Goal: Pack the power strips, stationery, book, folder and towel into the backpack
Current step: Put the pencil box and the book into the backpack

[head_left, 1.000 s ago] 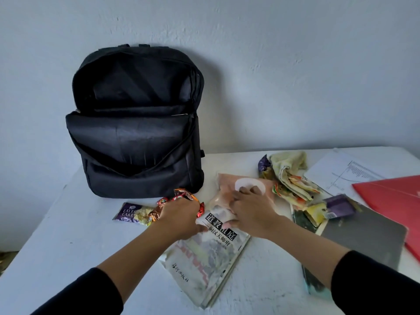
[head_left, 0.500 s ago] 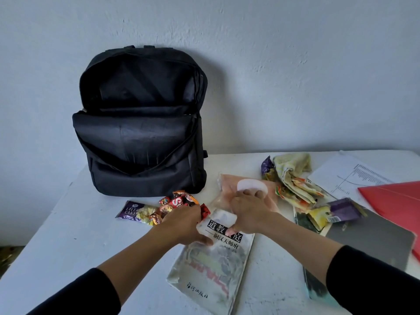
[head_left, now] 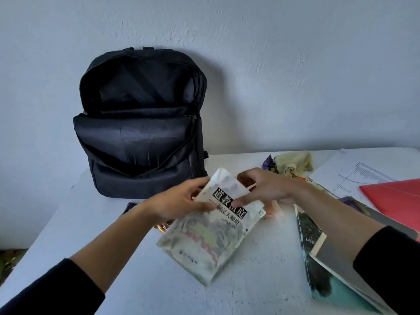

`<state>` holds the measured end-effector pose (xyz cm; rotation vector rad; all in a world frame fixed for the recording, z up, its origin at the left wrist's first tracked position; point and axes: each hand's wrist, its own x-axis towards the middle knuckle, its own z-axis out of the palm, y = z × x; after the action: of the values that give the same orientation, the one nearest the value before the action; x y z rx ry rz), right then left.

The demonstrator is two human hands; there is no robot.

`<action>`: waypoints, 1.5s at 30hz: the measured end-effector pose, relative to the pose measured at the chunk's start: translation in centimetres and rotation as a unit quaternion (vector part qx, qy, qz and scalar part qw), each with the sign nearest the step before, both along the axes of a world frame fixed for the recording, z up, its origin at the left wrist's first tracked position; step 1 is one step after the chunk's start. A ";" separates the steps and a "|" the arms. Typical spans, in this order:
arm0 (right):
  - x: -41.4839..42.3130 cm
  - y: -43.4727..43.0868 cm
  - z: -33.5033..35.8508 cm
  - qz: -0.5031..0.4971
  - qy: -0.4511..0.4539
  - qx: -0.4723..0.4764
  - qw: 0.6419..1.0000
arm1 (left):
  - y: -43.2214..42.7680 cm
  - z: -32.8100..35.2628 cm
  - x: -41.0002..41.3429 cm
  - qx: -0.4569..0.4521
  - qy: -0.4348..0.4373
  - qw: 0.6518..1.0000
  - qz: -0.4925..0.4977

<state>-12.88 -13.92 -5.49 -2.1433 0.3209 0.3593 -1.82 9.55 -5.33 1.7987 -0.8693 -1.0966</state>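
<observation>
Book (head_left: 211, 228): I see it in front of the backpack (head_left: 141, 123), far end tilted up — not yet inside.
Left hand (head_left: 179, 201): grips its left edge.
Right hand (head_left: 266, 187): pinches its top right corner.
Left to pack: towel (head_left: 293, 163) and folder (head_left: 395, 196), right of the backpack — main compartment gaping open.

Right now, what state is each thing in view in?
backpack: upright against the wall, top compartments unzipped and gaping
book: closed, tilted, held at its top end
left hand: grips the book's left edge
right hand: grips the book's top right
towel: crumpled, untouched
red folder: closed, lying flat
</observation>
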 end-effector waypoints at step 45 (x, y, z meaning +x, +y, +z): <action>22.6 8.0 13.3 -0.198 -0.536 -0.021 0.820 | 7.5 7.1 20.3 0.010 -0.567 0.824 0.010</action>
<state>9.75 -5.94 7.76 -1.9128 0.0932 -1.0845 18.46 17.04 1.82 2.4379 -1.4718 0.1358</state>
